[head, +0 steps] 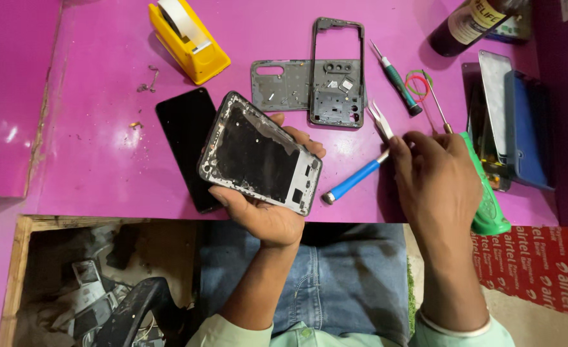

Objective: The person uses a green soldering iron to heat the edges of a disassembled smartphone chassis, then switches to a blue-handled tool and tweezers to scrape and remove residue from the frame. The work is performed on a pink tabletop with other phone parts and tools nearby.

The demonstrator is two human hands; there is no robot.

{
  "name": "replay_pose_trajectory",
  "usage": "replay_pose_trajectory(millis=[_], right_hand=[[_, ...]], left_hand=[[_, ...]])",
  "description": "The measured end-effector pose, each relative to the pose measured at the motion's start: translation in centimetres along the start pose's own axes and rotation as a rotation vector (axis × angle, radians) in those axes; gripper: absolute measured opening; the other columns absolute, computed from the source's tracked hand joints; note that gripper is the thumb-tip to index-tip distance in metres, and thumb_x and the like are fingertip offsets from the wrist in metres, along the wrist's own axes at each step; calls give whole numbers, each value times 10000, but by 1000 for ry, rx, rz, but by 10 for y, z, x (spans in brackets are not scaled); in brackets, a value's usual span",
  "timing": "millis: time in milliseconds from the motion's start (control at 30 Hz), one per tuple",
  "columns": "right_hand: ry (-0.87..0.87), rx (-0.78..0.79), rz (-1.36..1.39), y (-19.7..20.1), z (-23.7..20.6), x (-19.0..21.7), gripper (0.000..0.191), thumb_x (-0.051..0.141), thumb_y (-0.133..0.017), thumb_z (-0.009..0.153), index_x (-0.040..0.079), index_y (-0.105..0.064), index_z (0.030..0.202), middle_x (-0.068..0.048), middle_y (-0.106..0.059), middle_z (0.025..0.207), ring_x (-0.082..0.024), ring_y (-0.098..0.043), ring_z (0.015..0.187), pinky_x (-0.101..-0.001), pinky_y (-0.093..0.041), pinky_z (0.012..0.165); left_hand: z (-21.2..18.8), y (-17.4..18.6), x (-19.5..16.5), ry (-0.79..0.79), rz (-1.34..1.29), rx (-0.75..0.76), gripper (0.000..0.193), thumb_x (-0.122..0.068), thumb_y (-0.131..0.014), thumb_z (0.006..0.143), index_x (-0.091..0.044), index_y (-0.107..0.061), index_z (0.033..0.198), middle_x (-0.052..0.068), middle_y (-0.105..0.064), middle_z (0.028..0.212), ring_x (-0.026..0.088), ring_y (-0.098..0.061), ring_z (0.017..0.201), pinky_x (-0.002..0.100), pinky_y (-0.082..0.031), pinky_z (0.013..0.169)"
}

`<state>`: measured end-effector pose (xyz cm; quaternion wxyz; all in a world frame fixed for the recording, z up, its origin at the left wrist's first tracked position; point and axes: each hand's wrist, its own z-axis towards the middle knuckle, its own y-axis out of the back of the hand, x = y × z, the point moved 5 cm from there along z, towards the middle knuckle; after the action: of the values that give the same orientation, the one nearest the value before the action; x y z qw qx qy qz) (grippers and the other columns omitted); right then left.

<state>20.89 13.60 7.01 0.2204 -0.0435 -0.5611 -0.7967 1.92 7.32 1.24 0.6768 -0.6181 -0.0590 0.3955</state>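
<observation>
Hands work over a glossy magenta table [104,160]; the left hand [268,209] cradles a grey phone frame with a black inner plate [259,154] from below, thumb along its near edge and fingertips curling over the far edge, the frame tilted and lifted clear of the tabletop; just beside it, partly underneath, a black glass phone screen [184,128] lies flat. The right hand [438,183] is turned knuckles-up with fingers curled around silver metal tweezers [380,120], whose tips poke out past the fingers; below that hand a blue-handled screwdriver [354,180] lies on the table, and whether the hand touches it I cannot tell. A green plastic bottle [489,205] lies just beside the right hand. Farther back lie a grey phone back plate [284,87] and a dark rectangular phone bezel [338,71] overlapping it, a green-handled screwdriver [397,80], and a yellow tape dispenser [187,40]. A dark glass bottle [467,26] rests in the far corner.
</observation>
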Motion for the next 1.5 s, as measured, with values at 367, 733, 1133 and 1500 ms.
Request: replay_pose_trajectory(millis=[367, 733, 1133, 1500], right_hand=[[-74, 30, 138, -18, 36, -3, 255, 296, -796, 963, 58, -803, 1053, -125, -741, 931, -271, -709, 813, -394, -543, 708], [-12, -532, 1074, 3, 10, -25, 149, 102, -567, 1221, -33, -526, 1269, -177, -695, 1163, -205, -715, 972, -324, -641, 861], [-219, -230, 1175, 12, -70, -18, 478, 193, -648, 1004, -28, -480, 1393, -212, -628, 1180, -277, -668, 941, -460, -576, 864], [-102, 31, 1074, -36, -103, 20, 287, -47, -649, 915, -78, -533, 1175, -198, -744, 1060, -228, -743, 972, -314, -590, 869]], left_hand=[[2, -6, -3, 34, -190, 7, 1032, -862, -362, 942, 52, -505, 1399, 218, -656, 1095, 354, -642, 986, 536, -535, 925], [-25, -81, -65, 139, -527, -104, 1009, -854, -336, 918, 12, -536, 1396, 238, -653, 1162, 432, -638, 1068, 642, -501, 978], [-31, -54, -47, 29, -361, -136, 1044, -852, -361, 922, 39, -483, 1454, 238, -634, 1211, 399, -625, 1093, 605, -517, 990], [-15, 10, -6, -62, 101, -171, 1079, -837, -435, 895, 85, -439, 1455, 233, -636, 1145, 362, -636, 1009, 536, -549, 926]])
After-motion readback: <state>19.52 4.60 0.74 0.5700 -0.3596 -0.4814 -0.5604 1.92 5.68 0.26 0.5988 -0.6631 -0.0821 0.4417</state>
